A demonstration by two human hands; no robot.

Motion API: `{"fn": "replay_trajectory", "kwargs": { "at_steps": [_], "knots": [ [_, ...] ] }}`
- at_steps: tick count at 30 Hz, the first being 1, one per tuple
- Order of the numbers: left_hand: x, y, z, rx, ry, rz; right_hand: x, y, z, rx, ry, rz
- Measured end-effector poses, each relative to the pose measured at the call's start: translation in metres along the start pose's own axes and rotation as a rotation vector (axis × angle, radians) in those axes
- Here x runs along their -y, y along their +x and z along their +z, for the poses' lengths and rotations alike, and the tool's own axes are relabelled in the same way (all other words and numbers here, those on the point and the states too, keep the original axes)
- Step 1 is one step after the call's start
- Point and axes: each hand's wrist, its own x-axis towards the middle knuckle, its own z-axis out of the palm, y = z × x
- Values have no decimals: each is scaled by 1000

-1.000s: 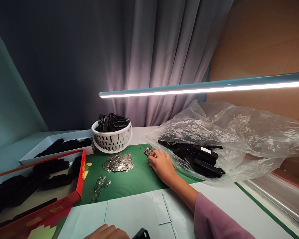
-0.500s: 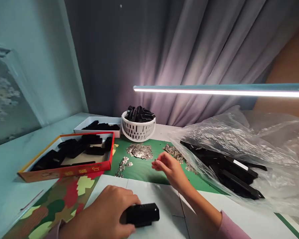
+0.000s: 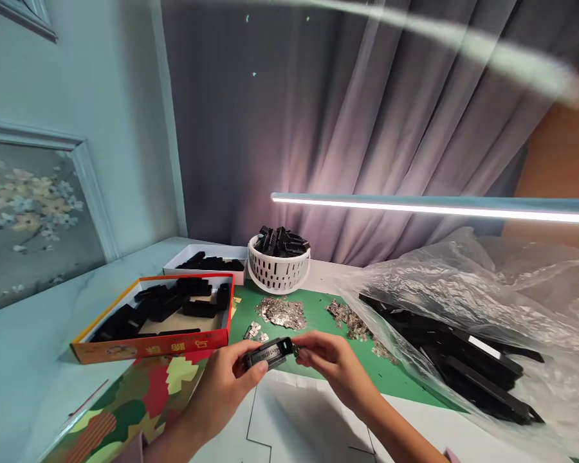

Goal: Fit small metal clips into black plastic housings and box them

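Left grip (image 3: 226, 381) is closed around the black part (image 3: 269, 354), held above the desk's (image 3: 38, 347) near edge. Right grip (image 3: 332, 363) is pinched shut at the part's right end; contents too small to tell. Metal clips (image 3: 282, 313) lie on the green mat (image 3: 313, 325) behind.

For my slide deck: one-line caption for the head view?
Left hand holds a black part, right hand pinching its end, over the green mat.

Grey curtain (image 3: 367, 128), pale green wall (image 3: 101, 77), framed floral picture (image 3: 29, 212), glowing light bar (image 3: 434, 207), pale tabletop (image 3: 24, 360)
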Motion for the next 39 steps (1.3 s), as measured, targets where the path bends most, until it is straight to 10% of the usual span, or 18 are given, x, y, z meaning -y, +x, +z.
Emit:
{"fn": "replay_trajectory", "kwargs": {
  "at_steps": [16, 27, 39],
  "knots": [
    [3, -4, 7, 208, -360, -226, 12, -7, 6, -63, -227, -40],
    [4, -3, 4, -71, -476, -317, 20, -10, 2, -40, -242, -14],
    [-6, -12, 9, -8, -473, -318, 10, -6, 3, -124, -73, -2]
  ]
}}
